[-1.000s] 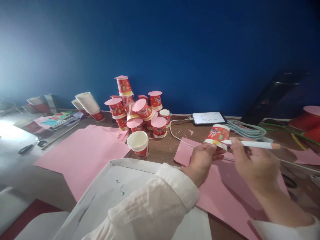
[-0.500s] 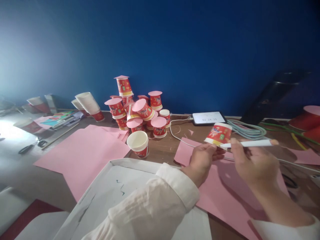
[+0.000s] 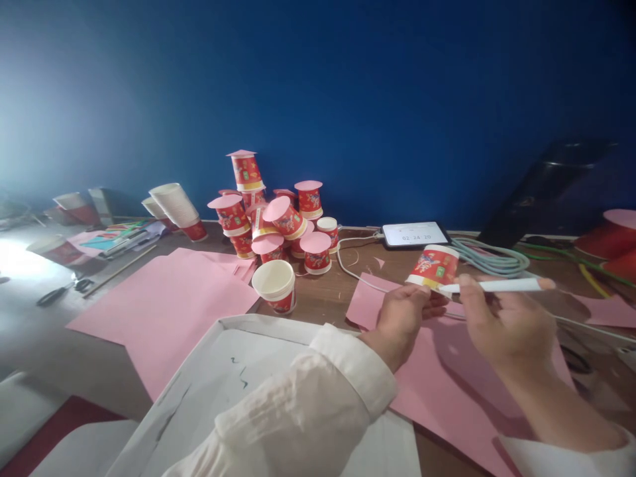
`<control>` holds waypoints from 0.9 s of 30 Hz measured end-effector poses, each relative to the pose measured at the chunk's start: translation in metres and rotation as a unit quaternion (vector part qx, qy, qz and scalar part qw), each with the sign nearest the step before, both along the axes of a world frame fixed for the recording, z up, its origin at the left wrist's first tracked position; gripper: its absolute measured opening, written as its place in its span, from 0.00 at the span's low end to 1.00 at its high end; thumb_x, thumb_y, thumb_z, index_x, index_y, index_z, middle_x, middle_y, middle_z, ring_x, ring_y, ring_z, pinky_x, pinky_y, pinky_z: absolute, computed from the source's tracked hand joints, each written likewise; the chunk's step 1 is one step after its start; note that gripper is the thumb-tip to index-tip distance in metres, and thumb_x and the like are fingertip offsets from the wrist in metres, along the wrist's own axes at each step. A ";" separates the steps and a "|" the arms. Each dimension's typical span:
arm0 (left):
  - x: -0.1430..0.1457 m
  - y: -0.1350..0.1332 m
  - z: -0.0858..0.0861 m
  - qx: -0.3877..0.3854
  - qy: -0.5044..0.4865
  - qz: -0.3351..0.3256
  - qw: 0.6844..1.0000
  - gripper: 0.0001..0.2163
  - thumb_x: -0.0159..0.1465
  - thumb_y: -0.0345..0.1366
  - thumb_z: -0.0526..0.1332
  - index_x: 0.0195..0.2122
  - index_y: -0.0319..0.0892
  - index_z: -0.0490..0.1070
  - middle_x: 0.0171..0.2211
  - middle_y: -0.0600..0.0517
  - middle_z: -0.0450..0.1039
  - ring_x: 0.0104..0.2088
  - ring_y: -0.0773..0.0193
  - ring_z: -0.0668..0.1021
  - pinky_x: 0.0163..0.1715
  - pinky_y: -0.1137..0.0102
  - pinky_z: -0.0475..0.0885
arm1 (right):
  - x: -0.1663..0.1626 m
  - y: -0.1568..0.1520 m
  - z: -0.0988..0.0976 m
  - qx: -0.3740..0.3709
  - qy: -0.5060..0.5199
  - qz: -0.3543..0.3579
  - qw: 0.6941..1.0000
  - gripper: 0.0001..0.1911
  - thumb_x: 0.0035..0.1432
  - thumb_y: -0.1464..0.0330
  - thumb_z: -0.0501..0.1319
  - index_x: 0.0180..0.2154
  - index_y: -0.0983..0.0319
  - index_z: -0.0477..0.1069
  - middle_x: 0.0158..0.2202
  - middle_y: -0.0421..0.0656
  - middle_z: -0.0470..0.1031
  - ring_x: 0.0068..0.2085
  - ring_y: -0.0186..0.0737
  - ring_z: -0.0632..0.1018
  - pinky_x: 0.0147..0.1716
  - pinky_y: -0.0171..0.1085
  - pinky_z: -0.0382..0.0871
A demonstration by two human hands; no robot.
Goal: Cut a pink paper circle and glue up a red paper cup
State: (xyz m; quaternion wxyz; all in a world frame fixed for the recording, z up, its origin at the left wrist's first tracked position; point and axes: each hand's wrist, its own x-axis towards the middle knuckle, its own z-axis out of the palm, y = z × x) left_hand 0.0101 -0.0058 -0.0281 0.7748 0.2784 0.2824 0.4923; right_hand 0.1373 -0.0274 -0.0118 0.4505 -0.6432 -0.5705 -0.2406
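Note:
My left hand (image 3: 403, 324) pinches the lower rim of a red printed paper cup (image 3: 431, 264). The cup's white end faces up, and a yellow-and-white band runs along its lower edge. In my right hand (image 3: 507, 324) is a white pen (image 3: 511, 285) with an orange end, held nearly level. Its tip points left and meets, or nearly meets, the cup's lower edge; I cannot tell whether they touch. Beneath both hands lies a pink paper sheet (image 3: 447, 404), partly covered by them.
Several red cups topped with pink discs (image 3: 285, 217) are stacked by the wall. An upright cup (image 3: 274, 281) stands nearer. Around are a white board (image 3: 209, 377), pink sheets (image 3: 169, 298), a phone (image 3: 415, 234), a coiled cable (image 3: 491, 257), scissors (image 3: 62, 290) and nested cups (image 3: 176, 209).
Hardly anything differs. The pen has shifted very slightly to the right, and the cup's right edge sits a touch further left. Both hands keep their hold.

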 end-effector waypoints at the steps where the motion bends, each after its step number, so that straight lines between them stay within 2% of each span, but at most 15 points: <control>1: 0.000 0.000 0.000 0.001 0.001 -0.001 1.000 0.09 0.60 0.37 0.69 0.32 0.35 0.76 0.32 0.43 0.79 0.37 0.56 0.81 0.52 0.57 0.73 | 0.000 0.000 -0.001 -0.001 -0.003 0.003 1.000 0.23 0.63 0.52 0.57 0.24 0.58 0.77 0.19 0.46 0.78 0.25 0.49 0.80 0.26 0.40 0.67; 8: -0.003 -0.002 0.005 -0.022 0.024 -0.005 0.999 0.07 0.63 0.35 0.66 0.34 0.36 0.78 0.33 0.43 0.80 0.38 0.56 0.82 0.52 0.58 0.73 | 0.003 0.000 -0.004 0.062 -0.023 -0.022 0.998 0.19 0.66 0.57 0.59 0.35 0.61 0.83 0.28 0.48 0.83 0.33 0.48 0.84 0.32 0.38 0.72; 14: -0.003 -0.002 0.008 -0.024 0.006 -0.001 1.000 0.05 0.63 0.32 0.64 0.33 0.36 0.77 0.34 0.43 0.80 0.39 0.57 0.82 0.51 0.59 0.75 | -0.002 -0.001 0.001 -0.006 0.032 -0.018 0.999 0.21 0.63 0.54 0.57 0.34 0.59 0.82 0.27 0.48 0.82 0.34 0.50 0.83 0.33 0.41 0.71; 17: -0.003 -0.002 0.007 -0.023 -0.004 -0.009 1.000 0.06 0.62 0.34 0.67 0.33 0.36 0.77 0.33 0.43 0.80 0.39 0.55 0.82 0.51 0.57 0.75 | -0.005 -0.002 0.005 -0.035 0.055 -0.003 0.998 0.21 0.60 0.52 0.56 0.29 0.57 0.80 0.24 0.47 0.80 0.31 0.52 0.82 0.32 0.42 0.70; 20: -0.003 -0.001 0.006 -0.022 -0.006 -0.011 1.000 0.07 0.62 0.35 0.68 0.33 0.36 0.76 0.33 0.42 0.79 0.39 0.55 0.82 0.51 0.56 0.76 | -0.007 -0.003 0.007 -0.042 0.065 -0.003 0.997 0.21 0.59 0.51 0.56 0.25 0.56 0.76 0.21 0.47 0.77 0.29 0.52 0.80 0.31 0.43 0.69; 24: -0.003 -0.002 0.007 -0.028 -0.004 -0.013 1.000 0.06 0.62 0.34 0.66 0.33 0.36 0.76 0.33 0.42 0.79 0.39 0.54 0.82 0.51 0.56 0.76 | -0.006 -0.004 0.007 -0.035 0.067 -0.006 0.997 0.21 0.60 0.52 0.56 0.30 0.58 0.80 0.22 0.47 0.78 0.30 0.52 0.81 0.31 0.42 0.69; 27: -0.003 -0.002 0.009 -0.031 -0.002 -0.010 0.999 0.05 0.63 0.32 0.65 0.33 0.35 0.76 0.33 0.42 0.80 0.39 0.55 0.83 0.52 0.57 0.76 | -0.006 -0.004 0.006 -0.041 0.056 -0.002 0.998 0.23 0.61 0.50 0.56 0.28 0.57 0.79 0.21 0.47 0.77 0.29 0.52 0.81 0.30 0.42 0.68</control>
